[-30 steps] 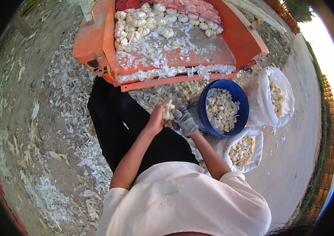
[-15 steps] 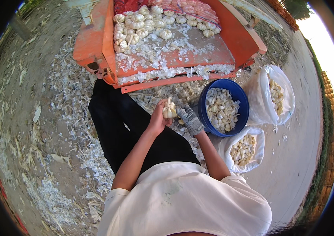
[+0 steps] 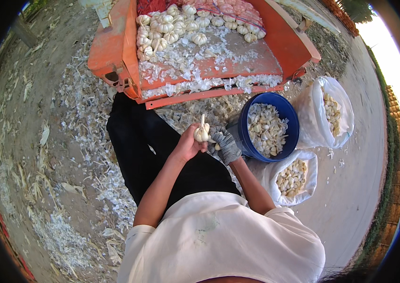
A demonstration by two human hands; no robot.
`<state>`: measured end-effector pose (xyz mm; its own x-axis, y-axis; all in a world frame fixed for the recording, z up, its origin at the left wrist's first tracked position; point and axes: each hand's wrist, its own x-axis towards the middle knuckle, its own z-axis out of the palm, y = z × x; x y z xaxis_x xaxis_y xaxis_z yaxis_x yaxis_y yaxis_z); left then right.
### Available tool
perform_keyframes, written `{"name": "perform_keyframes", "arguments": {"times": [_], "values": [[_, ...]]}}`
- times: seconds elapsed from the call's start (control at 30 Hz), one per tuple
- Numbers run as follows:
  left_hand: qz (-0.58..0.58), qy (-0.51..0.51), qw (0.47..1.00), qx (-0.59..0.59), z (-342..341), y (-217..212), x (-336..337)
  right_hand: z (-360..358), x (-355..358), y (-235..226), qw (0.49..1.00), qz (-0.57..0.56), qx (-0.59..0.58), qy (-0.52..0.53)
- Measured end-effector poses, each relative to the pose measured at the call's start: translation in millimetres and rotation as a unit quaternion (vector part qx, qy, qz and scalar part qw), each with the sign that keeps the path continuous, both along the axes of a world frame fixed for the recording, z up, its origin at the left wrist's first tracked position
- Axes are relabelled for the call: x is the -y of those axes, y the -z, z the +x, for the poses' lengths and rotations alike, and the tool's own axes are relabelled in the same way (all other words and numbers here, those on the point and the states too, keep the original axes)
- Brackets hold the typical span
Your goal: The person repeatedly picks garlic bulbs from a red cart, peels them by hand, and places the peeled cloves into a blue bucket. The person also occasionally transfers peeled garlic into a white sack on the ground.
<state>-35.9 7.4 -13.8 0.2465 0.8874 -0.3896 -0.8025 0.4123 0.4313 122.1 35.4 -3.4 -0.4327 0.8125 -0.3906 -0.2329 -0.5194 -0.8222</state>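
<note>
The left hand (image 3: pixel 188 147) is bare and sits near the middle of the frame. Its fingers are closed around a white garlic bulb (image 3: pixel 202 134), and the bulb's stem sticks straight up. The right hand (image 3: pixel 226 144) wears a grey glove. It is just to the right of the bulb, with its fingers curled in close to it — I cannot tell if they pinch the bulb or only touch it.

Both hands are above the person's lap, over black trousers (image 3: pixel 152 151).

Just right of the gloved hand stands a blue bucket (image 3: pixel 291 123) full of garlic cloves. Two white bags are near it — one bag (image 3: pixel 334 113) at the right of the frame, and another bag (image 3: pixel 292 179) lower down, right beside the bucket. Both have cloves inside.

At the top of the frame is an orange cart (image 3: pixel 115 52). Whole garlic bulbs (image 3: pixel 162 28) are piled at its far end, and white garlic skins (image 3: pixel 209 85) lie along its near edge.

More white skins and dry husks lie all over the dirt ground (image 3: pixel 44 165) on the left side of the frame.
</note>
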Motion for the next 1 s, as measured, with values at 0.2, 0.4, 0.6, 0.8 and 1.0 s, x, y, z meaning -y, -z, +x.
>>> {"name": "perform_keyframes", "arguments": {"times": [0.2,0.4,0.6,0.8,1.0], "values": [[0.034,-0.001,0.974,-0.222,13,-10,2,-1,-8,2,0.994,0.018,0.088,-0.054],[0.027,0.020,0.983,-0.178,9,7,1,-14,-2,-6,0.995,0.003,0.102,-0.019],[-0.047,0.001,0.985,-0.164,13,-4,-4,-5,5,-9,0.997,-0.028,0.075,-0.006],[-0.017,-0.006,0.987,-0.158,14,-4,-2,4,19,-34,0.992,-0.038,0.119,-0.034],[0.017,-0.013,0.997,-0.069,9,2,-7,92,-10,-79,0.980,-0.073,-0.056,0.176]]}}
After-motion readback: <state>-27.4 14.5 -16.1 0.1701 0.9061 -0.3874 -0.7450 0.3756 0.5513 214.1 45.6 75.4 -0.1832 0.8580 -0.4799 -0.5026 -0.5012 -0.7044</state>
